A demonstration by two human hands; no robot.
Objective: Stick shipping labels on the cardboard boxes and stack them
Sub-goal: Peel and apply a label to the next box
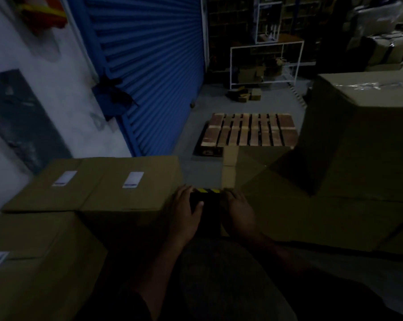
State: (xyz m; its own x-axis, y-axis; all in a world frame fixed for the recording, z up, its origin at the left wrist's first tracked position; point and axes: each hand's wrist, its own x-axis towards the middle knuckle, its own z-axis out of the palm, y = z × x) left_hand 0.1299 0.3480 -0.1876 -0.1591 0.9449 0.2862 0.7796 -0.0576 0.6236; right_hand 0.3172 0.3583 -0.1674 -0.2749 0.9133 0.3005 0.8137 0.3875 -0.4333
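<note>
Both hands, left [184,214] & right [238,212], grip dark object [206,205] (yellow-striped); labelled boxes [117,184] closed.

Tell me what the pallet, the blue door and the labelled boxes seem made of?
Pallet: bare wood, going by its spaced reddish-brown slats. Blue door: probably painted metal; its ribs look like a roller shutter. Boxes: matte brown cardboard with folded flaps and white, seemingly paper labels.
</note>
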